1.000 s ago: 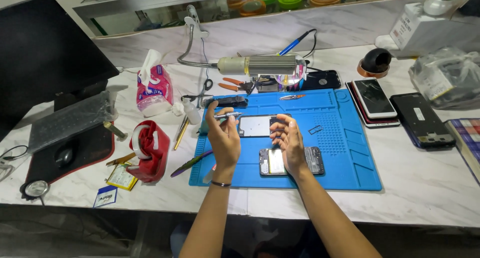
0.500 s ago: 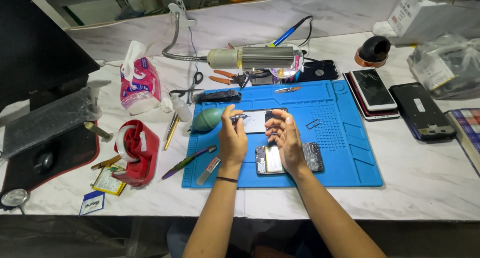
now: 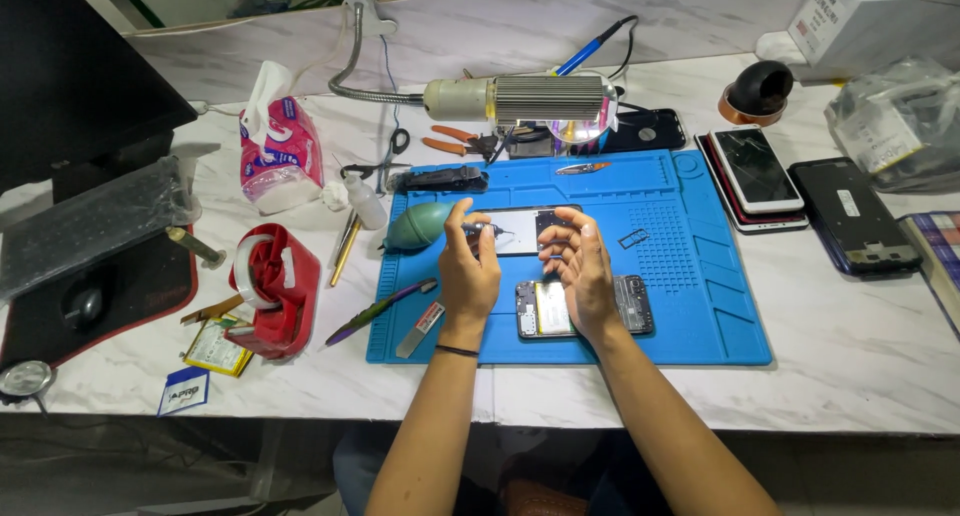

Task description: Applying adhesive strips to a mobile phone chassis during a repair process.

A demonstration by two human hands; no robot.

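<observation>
Here the opened phone (image 3: 545,309) lies flat, insides showing, under the right hand (image 3: 580,269).

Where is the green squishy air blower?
In the head view, the green air blower lies on the blue mat's left edge, just left of the left hand.

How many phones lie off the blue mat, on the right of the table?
3: a white-framed phone stacked on another, and a dark phone to their right. More could be hidden.

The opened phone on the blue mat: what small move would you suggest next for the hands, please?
Probably lower both hands to it: the left hand and right hand hover over the opened phone with exposed battery on the blue silicone mat, fingers bunched, and whether they grip anything cannot be told.
</observation>
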